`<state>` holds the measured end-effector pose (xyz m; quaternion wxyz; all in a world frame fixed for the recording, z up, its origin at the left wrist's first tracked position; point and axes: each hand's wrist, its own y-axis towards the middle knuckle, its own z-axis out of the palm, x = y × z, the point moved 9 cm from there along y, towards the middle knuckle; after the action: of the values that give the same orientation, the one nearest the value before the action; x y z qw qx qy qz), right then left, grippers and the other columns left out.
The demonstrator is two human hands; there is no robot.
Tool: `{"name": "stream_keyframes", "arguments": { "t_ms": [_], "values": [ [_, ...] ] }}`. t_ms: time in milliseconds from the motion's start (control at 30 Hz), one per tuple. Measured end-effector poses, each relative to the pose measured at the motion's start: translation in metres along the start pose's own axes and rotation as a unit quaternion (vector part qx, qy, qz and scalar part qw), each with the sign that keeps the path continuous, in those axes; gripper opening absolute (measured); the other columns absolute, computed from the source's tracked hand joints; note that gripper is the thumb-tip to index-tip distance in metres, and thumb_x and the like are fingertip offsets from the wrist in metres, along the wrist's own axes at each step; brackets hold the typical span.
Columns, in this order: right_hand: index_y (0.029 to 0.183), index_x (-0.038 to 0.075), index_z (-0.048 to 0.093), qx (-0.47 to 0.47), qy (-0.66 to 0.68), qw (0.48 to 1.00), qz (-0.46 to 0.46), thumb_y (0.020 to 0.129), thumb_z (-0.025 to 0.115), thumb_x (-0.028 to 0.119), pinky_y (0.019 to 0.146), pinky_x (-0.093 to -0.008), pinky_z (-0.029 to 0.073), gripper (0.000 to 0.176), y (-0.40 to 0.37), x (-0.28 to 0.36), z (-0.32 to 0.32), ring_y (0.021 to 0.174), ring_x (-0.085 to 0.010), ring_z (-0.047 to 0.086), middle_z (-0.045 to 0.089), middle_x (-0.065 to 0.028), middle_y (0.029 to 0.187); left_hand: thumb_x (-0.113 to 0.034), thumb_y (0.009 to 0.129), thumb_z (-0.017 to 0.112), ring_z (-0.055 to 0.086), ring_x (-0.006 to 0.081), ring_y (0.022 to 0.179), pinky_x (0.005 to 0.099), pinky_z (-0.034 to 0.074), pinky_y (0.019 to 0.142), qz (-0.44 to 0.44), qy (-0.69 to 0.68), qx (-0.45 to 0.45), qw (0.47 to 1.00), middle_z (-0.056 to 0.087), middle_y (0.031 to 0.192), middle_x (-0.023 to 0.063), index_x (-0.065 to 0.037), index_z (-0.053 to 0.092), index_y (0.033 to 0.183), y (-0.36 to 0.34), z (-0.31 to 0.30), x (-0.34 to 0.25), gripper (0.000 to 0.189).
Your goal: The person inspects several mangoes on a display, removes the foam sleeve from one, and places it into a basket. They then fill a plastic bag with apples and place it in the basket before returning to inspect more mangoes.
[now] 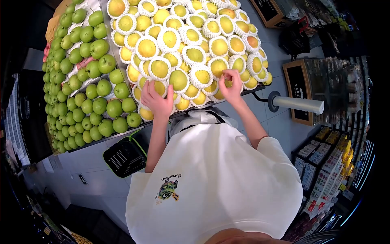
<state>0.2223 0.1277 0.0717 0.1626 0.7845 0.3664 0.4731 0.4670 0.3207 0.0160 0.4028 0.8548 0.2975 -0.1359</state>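
A sloped bed of round yellow fruits point(170, 39), many in white foam net sleeves, lies before me. My left hand point(157, 99) is at the near left part of this bed. Its fingers and thumb sit on either side of a yellow fruit point(160, 88), gripping it where it lies. My right hand point(231, 86) is at the near right edge, thumb and fingers bent toward each other beside a netted yellow fruit point(218, 66). What lies between those fingertips is partly hidden. Both hands stay low against the fruit.
Green apples point(99, 105) fill the bed on the left, behind a divider. A black basket point(126, 156) stands below the stand's front edge. To the right are a roll on a holder point(298, 104), a framed sign point(299, 91) and a shelf of packaged goods point(325, 166).
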Motion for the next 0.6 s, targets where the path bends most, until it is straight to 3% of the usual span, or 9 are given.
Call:
{"name": "stream_keyframes", "arguments": {
  "t_ms": [167, 267, 400, 600],
  "values": [
    [0.107, 0.001, 0.065, 0.029, 0.032, 0.998, -0.033, 0.081, 0.068, -0.010, 0.070, -0.0360, 0.052, 0.028, -0.034, 0.035, 0.021, 0.082, -0.0284, 0.063, 0.061, -0.0129, 0.094, -0.050, 0.089, 0.078, 0.042, 0.0373, 0.138, 0.0574, 0.027, 0.112, 0.020, 0.010, 0.008, 1.000, 0.047, 0.148, 0.0170, -0.004, 0.048, 0.146, 0.002, -0.005, -0.009, 0.079],
    [0.108, 0.002, 0.065, 0.017, 0.037, 0.999, -0.015, 0.082, 0.068, -0.010, 0.069, -0.0362, 0.052, 0.028, -0.042, 0.046, 0.028, 0.081, -0.0282, 0.063, 0.061, -0.0129, 0.095, -0.049, 0.091, 0.077, 0.037, 0.0412, 0.146, 0.0611, 0.024, 0.118, 0.021, -0.025, 0.002, 0.999, 0.039, 0.159, 0.0223, -0.002, 0.041, 0.154, 0.023, -0.014, -0.016, 0.087],
    [0.108, 0.003, 0.065, 0.071, 0.063, 0.995, 0.020, 0.085, 0.067, -0.008, 0.069, -0.0356, 0.052, 0.026, -0.055, 0.052, 0.045, 0.081, -0.0276, 0.063, 0.062, -0.0127, 0.097, -0.054, 0.095, 0.070, 0.035, 0.0488, 0.147, 0.0711, 0.027, 0.114, -0.034, -0.045, 0.102, 0.993, 0.033, 0.165, 0.0235, -0.004, 0.034, 0.160, 0.036, 0.005, -0.012, 0.088],
    [0.110, 0.004, 0.065, 0.111, 0.086, 0.988, 0.067, 0.088, 0.068, -0.006, 0.068, -0.0322, 0.053, 0.025, -0.072, 0.053, 0.060, 0.079, -0.0203, 0.063, 0.060, -0.0106, 0.097, -0.053, 0.101, 0.060, 0.036, 0.0502, 0.148, 0.0767, 0.025, 0.113, -0.009, 0.013, 0.113, 0.993, 0.034, 0.164, 0.0245, -0.004, 0.034, 0.160, 0.029, 0.013, -0.011, 0.081]
  ]
}}
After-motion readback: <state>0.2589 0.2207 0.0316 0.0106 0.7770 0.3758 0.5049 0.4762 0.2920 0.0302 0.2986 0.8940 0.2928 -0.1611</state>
